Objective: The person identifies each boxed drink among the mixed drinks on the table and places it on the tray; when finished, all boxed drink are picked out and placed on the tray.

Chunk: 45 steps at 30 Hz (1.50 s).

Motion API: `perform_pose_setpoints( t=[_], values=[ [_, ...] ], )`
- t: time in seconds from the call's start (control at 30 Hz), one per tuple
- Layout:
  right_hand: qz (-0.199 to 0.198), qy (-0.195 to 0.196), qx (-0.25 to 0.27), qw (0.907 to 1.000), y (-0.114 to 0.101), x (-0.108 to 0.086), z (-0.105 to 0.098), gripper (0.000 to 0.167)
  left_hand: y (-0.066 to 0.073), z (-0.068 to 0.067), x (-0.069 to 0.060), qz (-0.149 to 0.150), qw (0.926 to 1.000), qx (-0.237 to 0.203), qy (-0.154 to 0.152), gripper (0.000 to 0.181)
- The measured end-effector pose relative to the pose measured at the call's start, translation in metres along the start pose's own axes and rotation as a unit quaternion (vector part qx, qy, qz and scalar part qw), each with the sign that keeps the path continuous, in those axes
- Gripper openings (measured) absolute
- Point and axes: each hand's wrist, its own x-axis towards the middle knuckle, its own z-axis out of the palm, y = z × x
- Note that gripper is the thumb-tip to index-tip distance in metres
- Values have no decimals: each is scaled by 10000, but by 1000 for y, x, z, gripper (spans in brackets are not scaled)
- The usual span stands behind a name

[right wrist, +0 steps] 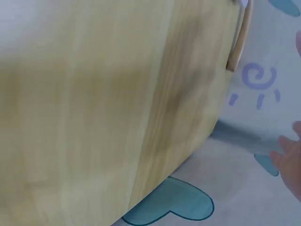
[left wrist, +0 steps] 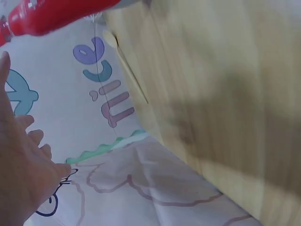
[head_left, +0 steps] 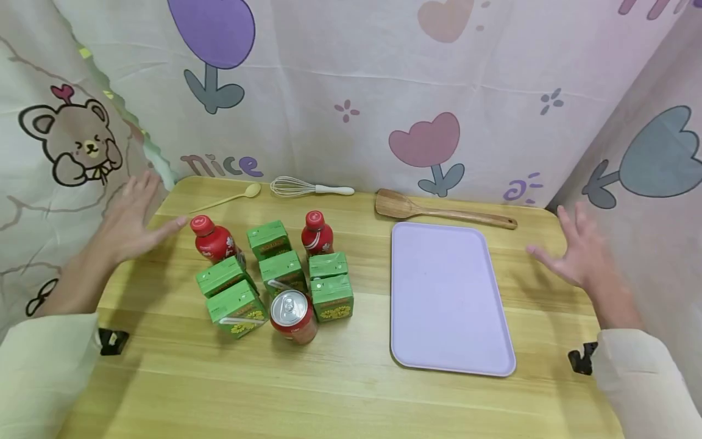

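My left hand (head_left: 128,222) hovers at the table's left edge with fingers spread, holding nothing. Nearest to it is a red bottle (head_left: 215,239) with a red cap, which also shows in the left wrist view. Beyond the table's right edge region, my right hand (head_left: 581,253) is held up, fingers apart and bare. Left of it lies a flat lilac tray (head_left: 450,299). Several green drink cartons (head_left: 237,310) stand grouped left of centre. A second red bottle (head_left: 317,235) stands behind them, and a red soda can (head_left: 294,317) stands at their front.
Along the back edge lie a pale yellow spoon (head_left: 230,196), a white-handled whisk (head_left: 312,188) and a wooden spatula (head_left: 439,210). Printed curtains (head_left: 351,79) hang behind and on both sides of the wooden table (head_left: 351,390).
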Motion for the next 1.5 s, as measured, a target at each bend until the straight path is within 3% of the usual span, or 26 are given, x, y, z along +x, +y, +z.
perform_pose_setpoints(
  t=[0.13,0.3,0.53,0.8,1.0,1.23,1.37,1.5],
  values=[
    [18,-158,384,9991,-9,-11,5,98,8,4,-23,9,9992,-384,-149,90],
    [-229,-273,646,9973,-22,-28,13,99,18,8,-51,-208,9952,-858,-427,91],
    [-418,-670,1035,9915,-47,-57,25,90,38,23,-73,-96,9901,-1070,-902,84],
    [-282,-1014,1864,9768,-72,-87,37,57,56,39,-78,326,9857,-1444,-803,55],
    [-266,-960,2286,9684,-78,-104,44,40,63,48,-77,312,9786,-1817,-910,51],
    [-452,-1001,2501,9620,-81,-119,51,35,68,51,-75,142,9699,-2160,-1113,36],
    [-573,-1024,2606,9583,-80,-124,56,35,69,51,-74,71,9707,-2136,-1099,33],
    [-594,-941,2547,9606,-80,-125,58,36,70,49,-74,98,9697,-2211,-1037,33]
  ],
)
